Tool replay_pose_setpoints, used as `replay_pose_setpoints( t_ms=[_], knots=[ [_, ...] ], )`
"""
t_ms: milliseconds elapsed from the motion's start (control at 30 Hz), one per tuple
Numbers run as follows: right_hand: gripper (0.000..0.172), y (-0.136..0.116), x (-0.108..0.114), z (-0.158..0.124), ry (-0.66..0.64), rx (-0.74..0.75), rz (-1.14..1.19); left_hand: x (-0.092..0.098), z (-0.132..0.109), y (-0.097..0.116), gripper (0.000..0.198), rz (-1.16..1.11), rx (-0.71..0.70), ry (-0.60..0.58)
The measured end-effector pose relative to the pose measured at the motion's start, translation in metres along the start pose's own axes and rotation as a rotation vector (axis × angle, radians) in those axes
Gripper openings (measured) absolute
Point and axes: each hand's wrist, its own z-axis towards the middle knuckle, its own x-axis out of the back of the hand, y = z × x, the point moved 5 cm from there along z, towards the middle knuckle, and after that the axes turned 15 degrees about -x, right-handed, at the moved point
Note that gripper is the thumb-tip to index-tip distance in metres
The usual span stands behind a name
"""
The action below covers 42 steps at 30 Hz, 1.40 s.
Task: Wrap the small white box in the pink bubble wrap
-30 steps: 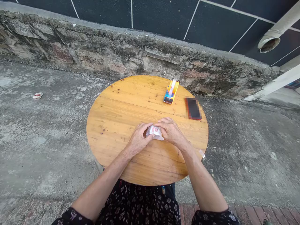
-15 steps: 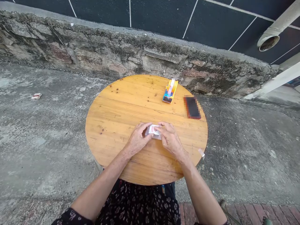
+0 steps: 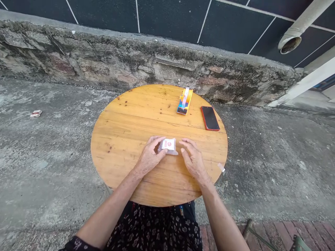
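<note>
A small package, white with red print on top and wrapped in clear plastic, lies on the round wooden table. My left hand grips its left side, thumb at the near edge and fingers at the far edge. Just to the right of the package, my right hand is apart from it, thumb and fingers spread with nothing between them. What is inside the wrapping cannot be made out.
A yellow and blue tape dispenser stands at the table's far side. Right of it lies a phone with a red edge. A strip of clear tape hangs at the right rim. Beyond the table runs a low stone wall.
My right hand has let go of the package and drawn off to the right, its fingers now apart. My left hand stays on the package. The view has shifted slightly.
</note>
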Motion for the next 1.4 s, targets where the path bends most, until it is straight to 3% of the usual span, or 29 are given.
replay_pose_setpoints(
  t_ms=[467, 767, 933, 1100, 1300, 1400],
  knots=[
    [0.035, -0.018, -0.022, 0.014, -0.053, 0.118, -0.377, 0.0, -0.001, -0.002, 0.042, 0.011, -0.018, 0.016],
    [0.03, -0.018, -0.005, 0.003, 0.047, 0.12, -0.258, -0.002, -0.002, -0.003, 0.042, -0.006, -0.024, 0.027],
    [0.028, -0.008, 0.023, -0.023, 0.147, 0.075, -0.091, 0.002, -0.006, -0.003, 0.045, 0.016, -0.008, 0.03],
    [0.024, 0.012, 0.053, -0.067, 0.283, -0.039, -0.089, 0.011, -0.014, -0.005, 0.046, 0.056, 0.018, 0.018],
    [0.021, 0.027, 0.068, -0.114, 0.395, -0.151, -0.042, 0.023, -0.025, -0.003, 0.046, 0.088, -0.011, 0.07],
    [0.021, 0.034, 0.077, -0.131, 0.444, -0.195, -0.048, 0.04, -0.039, -0.002, 0.045, 0.105, 0.03, 0.118]
  ],
)
